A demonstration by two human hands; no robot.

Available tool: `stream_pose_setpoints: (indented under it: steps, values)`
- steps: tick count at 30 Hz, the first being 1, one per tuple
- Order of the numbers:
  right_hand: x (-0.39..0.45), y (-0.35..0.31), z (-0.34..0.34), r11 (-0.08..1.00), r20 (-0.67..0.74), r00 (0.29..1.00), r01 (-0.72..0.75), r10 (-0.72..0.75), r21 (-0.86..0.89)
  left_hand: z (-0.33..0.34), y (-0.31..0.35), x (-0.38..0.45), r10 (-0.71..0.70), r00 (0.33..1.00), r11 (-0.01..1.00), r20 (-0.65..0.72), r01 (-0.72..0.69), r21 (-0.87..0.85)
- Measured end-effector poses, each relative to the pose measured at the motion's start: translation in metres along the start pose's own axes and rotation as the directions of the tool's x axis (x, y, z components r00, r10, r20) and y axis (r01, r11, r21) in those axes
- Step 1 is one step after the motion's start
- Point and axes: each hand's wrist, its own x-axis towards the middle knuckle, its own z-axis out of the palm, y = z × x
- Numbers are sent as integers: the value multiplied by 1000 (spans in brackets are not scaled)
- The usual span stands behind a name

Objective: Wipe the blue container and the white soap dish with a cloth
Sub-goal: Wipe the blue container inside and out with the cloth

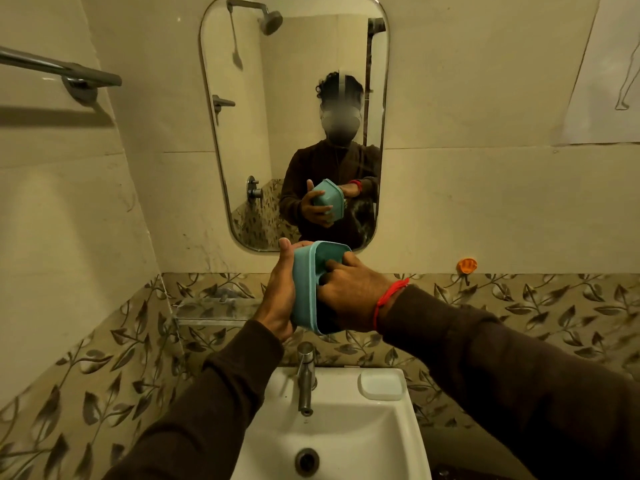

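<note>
Above the sink (332, 441), left grip (277, 299) clamps blue container (306, 282) (right grip (349, 292) curled inside).

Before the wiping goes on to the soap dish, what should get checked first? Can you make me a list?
1. Blue container held firmly: ok, the left hand grips its outside.
2. Right hand inside it: ok, fingers reach into the opening.
3. Cloth in the right hand: cannot tell, none is clearly visible.
4. Container wiped clean: cannot tell, the inside is mostly hidden.
5. White soap dish within reach: ok, it sits on the sink rim, right of the tap.
6. Soap dish empty: ok, nothing shows in it.
</note>
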Motion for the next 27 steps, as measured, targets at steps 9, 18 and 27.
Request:
stream_pose_setpoints:
  steps: [9,18,27]
  values:
    - [8,-15,-9,623,123,949,-286,291,728,-9,4,-4,60,997,979,-55,-70,-192]
    - [21,-24,-17,-47,138,655,-154,743,987,-7,4,-9,71,997,962,-28,-76,-260]
    - [17,2,-17,972,-471,867,-223,162,-76,0,1,-10,79,996,945,-44,-89,-315]
